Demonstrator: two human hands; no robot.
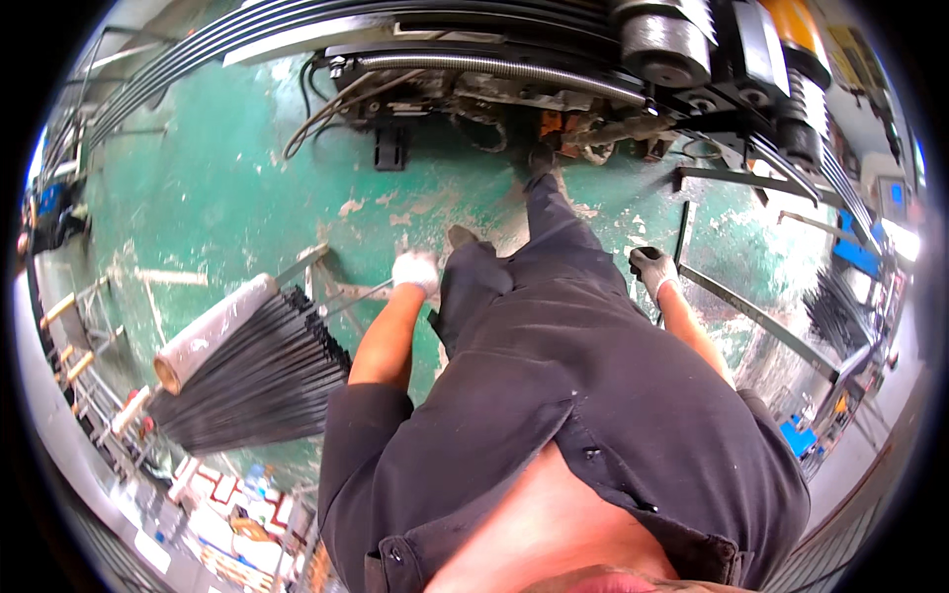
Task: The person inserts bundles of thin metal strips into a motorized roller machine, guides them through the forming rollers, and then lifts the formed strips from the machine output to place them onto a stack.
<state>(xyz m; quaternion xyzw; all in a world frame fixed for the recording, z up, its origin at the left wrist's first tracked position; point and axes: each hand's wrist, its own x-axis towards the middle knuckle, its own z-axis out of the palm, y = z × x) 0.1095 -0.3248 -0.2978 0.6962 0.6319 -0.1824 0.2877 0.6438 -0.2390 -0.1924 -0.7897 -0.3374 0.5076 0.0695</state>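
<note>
My left hand [416,270], in a white glove, hangs beside my left leg. Motion smears its fingers, so I cannot tell whether they hold anything. Nearest to it is a metal stand [314,253] that bears a fanned stack of long black bars [267,371]. On my other side, my right hand [652,269] wears a pale glove with dark finger areas. Its fingers curl inward, and what they enclose, if anything, is hidden. An angled metal frame [756,318] lies just right of this hand.
A machine [494,74] with cables, a spring and metal cylinders [664,49] spans the far side. A wrapped roll [217,334] lies along the black bars. More dark bars [838,308] sit at the right. The green floor [227,188] has worn patches.
</note>
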